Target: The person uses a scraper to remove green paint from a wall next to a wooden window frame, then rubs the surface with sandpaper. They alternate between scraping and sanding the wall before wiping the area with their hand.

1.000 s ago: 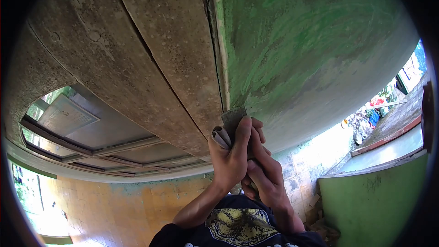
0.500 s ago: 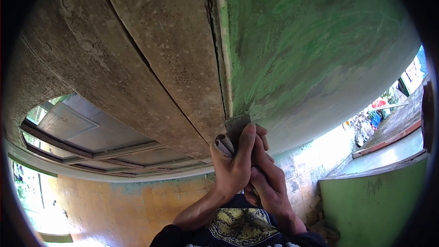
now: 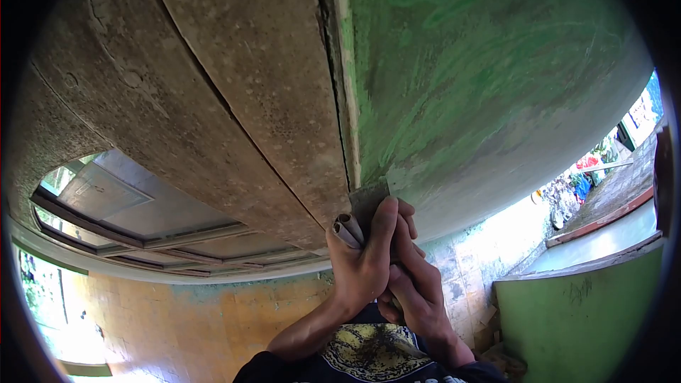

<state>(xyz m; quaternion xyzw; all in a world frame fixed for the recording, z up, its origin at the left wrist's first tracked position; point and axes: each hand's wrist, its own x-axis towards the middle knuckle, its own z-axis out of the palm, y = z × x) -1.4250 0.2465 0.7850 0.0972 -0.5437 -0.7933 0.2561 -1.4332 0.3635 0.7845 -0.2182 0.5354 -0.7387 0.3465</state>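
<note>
A flat grey scraper blade [image 3: 369,196] lies with its edge against the green wall, where it borders the brown boards. My left hand [image 3: 362,269] is closed near the blade, its thumb or finger pressed along it. A rolled grey sheet [image 3: 346,230], perhaps sandpaper, is tucked in that same hand with its hollow ends showing. Just right and below, my right hand [image 3: 418,291] wraps round what seems the scraper's handle, which the fingers mostly hide. Both hands touch each other.
Worn green paint covers the wall [image 3: 454,85], with pale scraped patches. Brown boards [image 3: 255,64] with dark gaps run alongside. Framed window panes [image 3: 170,206] are at left, a yellowish tiled wall [image 3: 234,312] below. A green half-wall [image 3: 582,305] stands at lower right.
Both hands and the scraper have shifted very slightly downward in the view. The grip stays the same.
</note>
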